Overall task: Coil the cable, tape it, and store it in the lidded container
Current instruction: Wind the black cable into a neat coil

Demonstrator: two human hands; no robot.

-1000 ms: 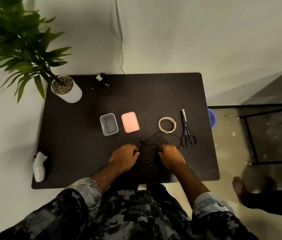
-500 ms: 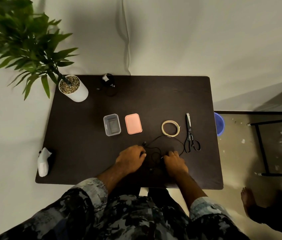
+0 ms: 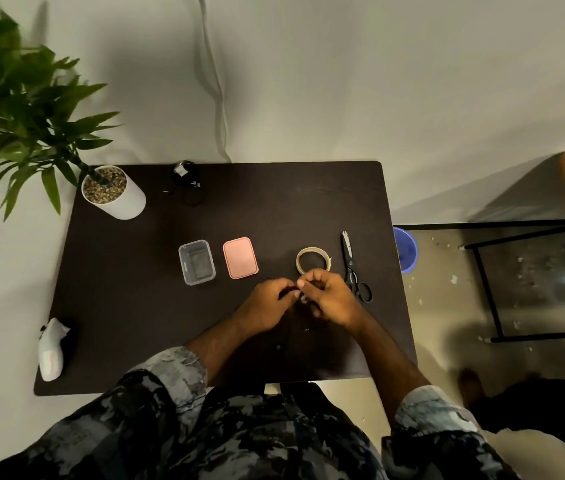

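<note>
Both hands together: left hand (image 3: 267, 306) & right hand (image 3: 333, 299) pinch cable (image 3: 308, 306); keep loops small, even, tension const, tape (image 3: 312, 259) near

No readable text, labels, brands or numbers anywhere. The clear container (image 3: 196, 261), pink lid (image 3: 240, 258), tape roll (image 3: 312, 259) and scissors (image 3: 353, 268) show no markings. The small black item (image 3: 185, 173) at the far edge of the surface (image 3: 128, 306) carries a white tag, too small to read.
</note>
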